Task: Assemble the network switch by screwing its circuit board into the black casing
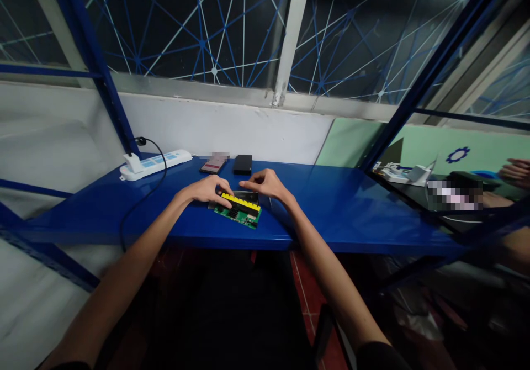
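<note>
Here, we work at a blue table [331,210] that extends to both sides of our grip. Beyond the grip, a pale wall [265,130] rises to a window [199,44] with a line pattern. Left of the grip lie a white power strip [161,163] and a black cable [121,229]; just beyond it, a flat device [212,164], partly blurred, lies beside a black case [242,164]. Well to the right of the grip, another person's hand [515,172] is visible.

Our left hand [206,189] is clamped on the left end of the green circuit board [244,218], thumb on the near side of its yellow strip [242,200]. Our right hand [267,185] is above and beyond the board, thumb and forefinger close together; we cannot tell whether they meet or hold a small part.

The board is below and between the hands, near the table's front edge. Its long axis runs left to right, the right end angled slightly toward us. The yellow strip lies parallel to this axis, on the far side.
</note>
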### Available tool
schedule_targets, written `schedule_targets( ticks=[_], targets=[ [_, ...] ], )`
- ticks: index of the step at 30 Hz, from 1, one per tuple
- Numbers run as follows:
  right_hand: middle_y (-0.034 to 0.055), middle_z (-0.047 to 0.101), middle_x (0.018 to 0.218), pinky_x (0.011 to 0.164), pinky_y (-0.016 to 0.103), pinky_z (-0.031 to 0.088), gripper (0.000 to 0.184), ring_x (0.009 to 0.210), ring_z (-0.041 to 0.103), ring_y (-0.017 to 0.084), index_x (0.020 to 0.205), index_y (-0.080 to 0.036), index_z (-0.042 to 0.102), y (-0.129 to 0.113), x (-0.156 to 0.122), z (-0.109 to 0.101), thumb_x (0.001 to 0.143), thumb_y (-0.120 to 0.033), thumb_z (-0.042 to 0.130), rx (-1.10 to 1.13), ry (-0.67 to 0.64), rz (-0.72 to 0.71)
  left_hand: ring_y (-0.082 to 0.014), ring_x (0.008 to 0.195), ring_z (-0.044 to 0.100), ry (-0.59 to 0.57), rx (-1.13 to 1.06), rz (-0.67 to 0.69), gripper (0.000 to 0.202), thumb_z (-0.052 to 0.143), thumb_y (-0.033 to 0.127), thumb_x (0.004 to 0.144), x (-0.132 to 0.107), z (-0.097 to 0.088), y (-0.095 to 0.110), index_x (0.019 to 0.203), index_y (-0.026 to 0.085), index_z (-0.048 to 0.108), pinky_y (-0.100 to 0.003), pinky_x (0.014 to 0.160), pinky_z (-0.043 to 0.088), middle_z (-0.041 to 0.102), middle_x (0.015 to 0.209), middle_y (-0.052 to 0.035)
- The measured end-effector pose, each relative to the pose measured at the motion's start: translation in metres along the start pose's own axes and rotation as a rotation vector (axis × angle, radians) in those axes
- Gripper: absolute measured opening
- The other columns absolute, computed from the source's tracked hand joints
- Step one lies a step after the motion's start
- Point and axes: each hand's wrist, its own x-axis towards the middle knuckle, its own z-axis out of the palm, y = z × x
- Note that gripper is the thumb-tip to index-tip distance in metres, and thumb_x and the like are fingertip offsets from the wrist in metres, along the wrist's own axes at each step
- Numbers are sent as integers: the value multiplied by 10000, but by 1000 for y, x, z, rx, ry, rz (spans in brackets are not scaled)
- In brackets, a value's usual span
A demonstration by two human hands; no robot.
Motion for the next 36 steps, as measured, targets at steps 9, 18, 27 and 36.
schedule_targets(
  ticks=[9, 18, 27, 36],
  targets=[
    [27, 586, 534, 491, 252, 337, 475, 496, 498, 109, 586, -157, 648, -2, -1, -3, 755, -601, 626, 113, -109, 21, -124, 625, 528, 36, -112, -63, 235, 744, 393, 680, -3, -4, 7, 773, 178, 726, -244, 591, 371, 661, 726, -21],
    [-8, 514, 392, 391, 233, 316, 547, 375, 502, 104, 628, -146, 679, -5, -4, -13, 787, -663, 601, 285, -230, 127, -143, 677, 575, 375, -209, -42, 251, 750, 394, 686, -3, -6, 7, 777, 167, 692, -257, 623, 443, 664, 783, -45],
    [120, 705, 617, 326, 233, 348, 589, 400, 566, 121, 658, -108, 697, -2, -3, -14, 789, -670, 586, 506, -352, 217, -156, 744, 596, 572, -197, 4, 280, 783, 382, 683, -3, -6, 5, 791, 137, 700, -277, 679, 474, 654, 857, -58],
    [39, 645, 626, 446, 260, 449, 466, 505, 554, 122, 835, -123, 721, 1, 2, -11, 671, -558, 756, 442, 33, 92, -219, 913, 660, 600, -247, -81, 401, 778, 384, 705, -1, -4, 3, 1038, 171, 710, -336, 769, 514, 705, 1059, -118]
  ],
)
